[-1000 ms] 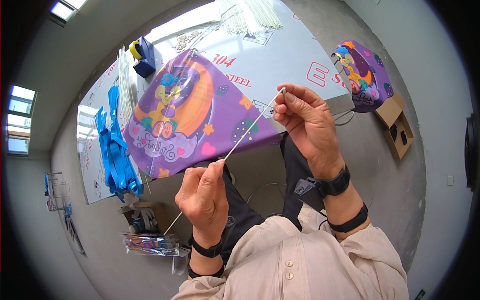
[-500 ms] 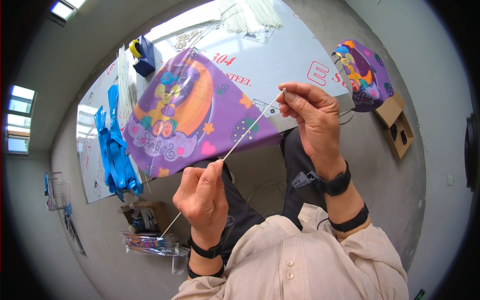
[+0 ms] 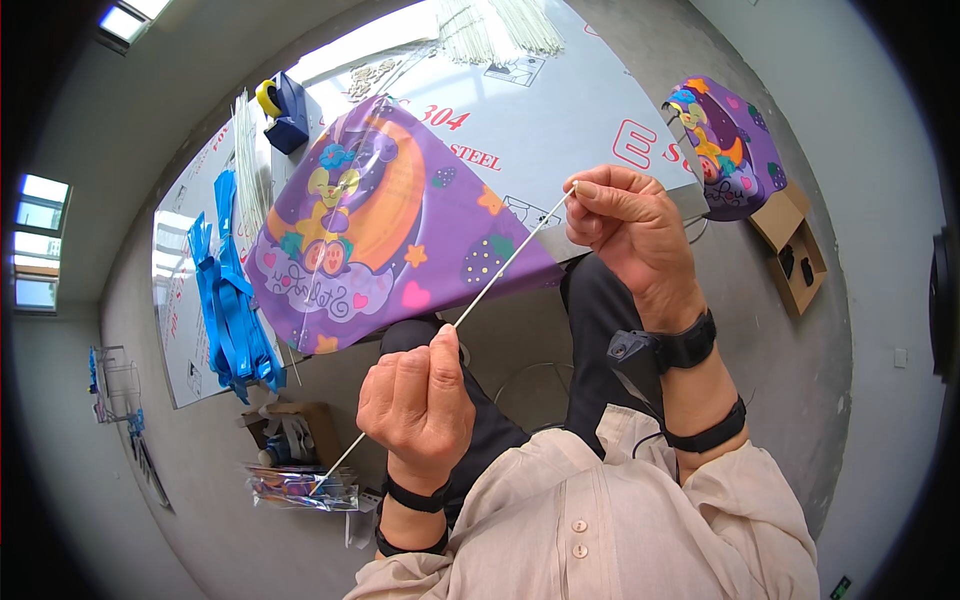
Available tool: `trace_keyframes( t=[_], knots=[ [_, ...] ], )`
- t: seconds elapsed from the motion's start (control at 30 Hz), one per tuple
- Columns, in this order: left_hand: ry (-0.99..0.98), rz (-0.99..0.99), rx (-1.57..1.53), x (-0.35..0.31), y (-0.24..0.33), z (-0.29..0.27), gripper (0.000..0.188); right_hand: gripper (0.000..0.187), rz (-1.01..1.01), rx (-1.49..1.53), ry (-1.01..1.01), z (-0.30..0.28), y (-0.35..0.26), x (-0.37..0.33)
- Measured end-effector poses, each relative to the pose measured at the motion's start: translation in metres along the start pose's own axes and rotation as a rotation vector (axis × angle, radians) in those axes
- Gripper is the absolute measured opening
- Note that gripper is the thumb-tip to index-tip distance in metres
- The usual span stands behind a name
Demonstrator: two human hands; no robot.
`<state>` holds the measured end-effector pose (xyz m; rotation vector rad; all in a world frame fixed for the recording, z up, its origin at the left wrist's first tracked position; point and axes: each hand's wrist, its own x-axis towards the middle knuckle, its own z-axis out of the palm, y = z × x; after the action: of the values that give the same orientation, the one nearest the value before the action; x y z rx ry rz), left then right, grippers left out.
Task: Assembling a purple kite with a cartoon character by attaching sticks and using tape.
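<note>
Over the lap, in the head view (sole view), both hands hold one thin white rod (image 3: 505, 265) on a slant, in the air in front of the desk (image 3: 590, 110)'s near edge. Right hand (image 3: 630, 235): fingers narrow, pinching the rod's upper tip. Left hand (image 3: 415, 400): fingers likewise closed on the rod, lower down; the remainder projects below toward the lower left. Judgement: two spaced pinches probably keep the rod taut and its tip steady within sight. A purple sheet (image 3: 340, 220) lies on the desk, reaching its near edge; likely laid there for a flat support within reach. Blue strips (image 3: 225, 320) drape at the left edge, perhaps so single ones pull free easily. Tape dispenser (image 3: 285, 115) and a bundle of pale rods (image 3: 490, 30) sit farther back, presumably out of the way. A second purple printed piece (image 3: 730, 150) is off to the right, by an open cardboard box (image 3: 805, 270). Writing: large red capitals and numerals plus small black line pictograms on the desk's surface; curly dark script on the sheet's pale cloud, beneath a yellow cartoon figure.
</note>
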<state>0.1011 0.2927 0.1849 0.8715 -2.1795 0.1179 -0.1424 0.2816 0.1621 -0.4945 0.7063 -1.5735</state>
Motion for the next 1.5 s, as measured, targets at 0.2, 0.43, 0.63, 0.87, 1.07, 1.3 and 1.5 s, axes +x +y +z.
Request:
trace_keyframes(
  t=[0.2, 0.43, 0.63, 0.87, 1.07, 1.3, 1.5],
  knots=[
    [-0.146, -0.382, -0.488, -0.005, -0.001, 0.004, 0.016, 0.012, -0.061, -0.117, 0.069, -0.007, -0.005, 0.000],
    [-0.209, -0.482, -0.581, -0.002, 0.004, 0.012, 0.005, 0.011, 0.000, -0.201, -0.021, -0.009, -0.011, 0.004],
    [-0.115, -0.314, -0.356, 0.005, 0.009, 0.030, 0.007, 0.009, 0.007, -0.277, 0.060, -0.003, 0.010, 0.007],
    [-0.215, -0.215, -0.253, 0.001, -0.002, 0.048, 0.006, 0.007, 0.043, -0.416, 0.083, -0.012, 0.009, 0.024],
    [-0.382, -0.857, -0.899, -0.002, -0.008, 0.057, 0.007, 0.008, 0.035, -0.225, 0.059, -0.018, 0.024, 0.037],
    [-0.202, -0.445, -0.543, -0.002, -0.015, 0.077, 0.009, 0.013, 0.056, -0.060, 0.161, -0.026, 0.031, 0.053],
    [-0.300, -0.589, -0.734, -0.013, -0.014, 0.087, 0.010, 0.008, 0.003, -0.278, 0.200, -0.038, 0.042, 0.053]
  ],
)
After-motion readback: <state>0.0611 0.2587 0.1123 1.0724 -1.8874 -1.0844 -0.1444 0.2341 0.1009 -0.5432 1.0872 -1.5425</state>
